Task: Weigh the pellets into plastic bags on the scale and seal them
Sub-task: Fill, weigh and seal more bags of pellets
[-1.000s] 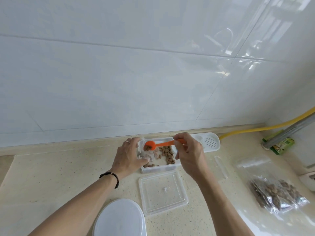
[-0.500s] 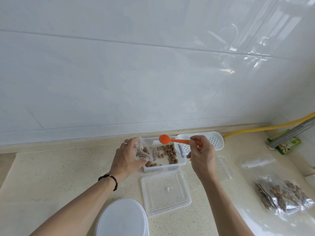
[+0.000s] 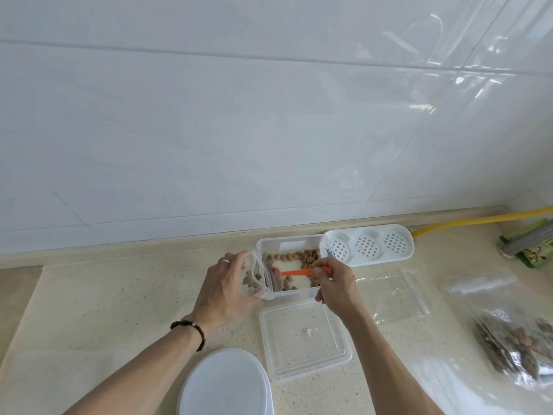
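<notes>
a: where are the pellets?

b: most lie in the clear plastic tub by the wall, brown bits round a bare white middle. a few sit in the small plastic bag just left of the tub.

a: who has the bag?

b: the left hand, fingers curled round it, holding its mouth open toward the tub.

a: and the right hand?

b: it pinches the handle of the orange scoop. the scoop lies low across the tub, its bowl end at the bag's mouth, partly hidden by the plastic.

a: around them?

b: the tub's lid lies flat on the counter in front. a white round lid is nearer still. a white perforated tray touches the tub's right side. an empty bag lies right of the hand, and a filled bag of pellets lies well apart at the far right.
</notes>
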